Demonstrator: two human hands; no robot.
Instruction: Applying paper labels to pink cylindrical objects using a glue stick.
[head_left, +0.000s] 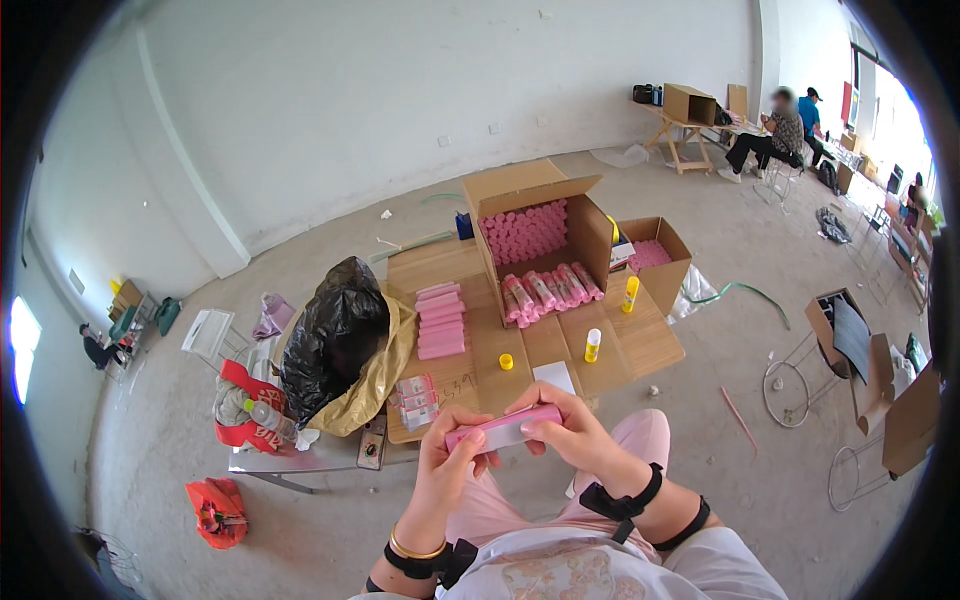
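Note:
Between my left hand (pixel 452 458) and my right hand (pixel 568 426) is a pink roll (pixel 505 430) with a pale, whitish strip along its side. Both hands grip it by its ends, thumbs on top, above my lap at the table's near edge. A white sheet (pixel 553 375) lies just beyond it. Small printed pink labels (pixel 415 400) are stacked at the left. A white and yellow glue stick (pixel 593 345) stands upright, with a loose yellow cap (pixel 506 361) to its left. Plain pink rolls (pixel 441 322) are lined up further back.
A cardboard box (pixel 525 180) lies open toward me, packed with pink rolls; several labelled rolls (pixel 550 292) lie before it. Another yellow glue stick (pixel 630 294) stands by a smaller box (pixel 672 255). A black-lined bag (pixel 335 345) is at the left. People sit far right.

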